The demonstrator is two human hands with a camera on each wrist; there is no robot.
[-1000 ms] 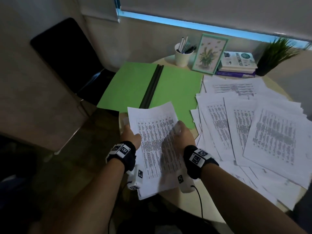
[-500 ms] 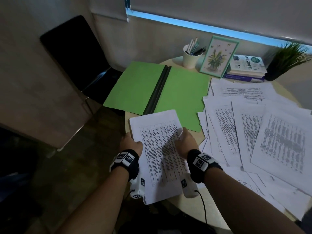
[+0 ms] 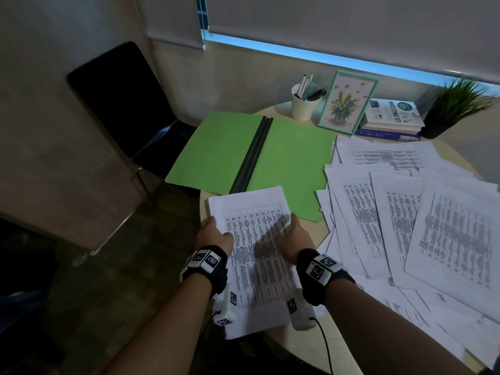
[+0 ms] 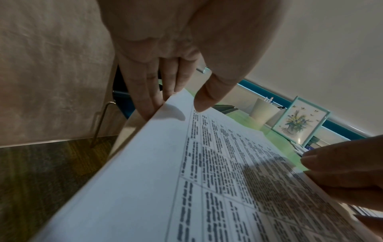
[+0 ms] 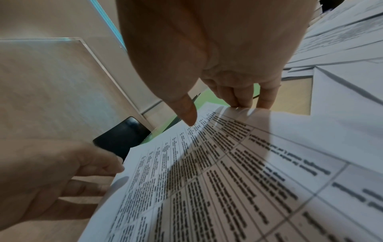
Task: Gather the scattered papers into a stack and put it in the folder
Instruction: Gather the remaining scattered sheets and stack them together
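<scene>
Paper stack [image 3: 254, 255]: light, floppy, sheets slide. Both hands' fingers [image 4: 145, 98] clamp long edges; support underneath advised.

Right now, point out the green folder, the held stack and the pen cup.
green folder [image 3: 295, 169], head view, bare right flap.
held stack [image 3: 254, 212], head view, top sheet's far end.
pen cup [image 3: 303, 108], head view, white wall.
</scene>
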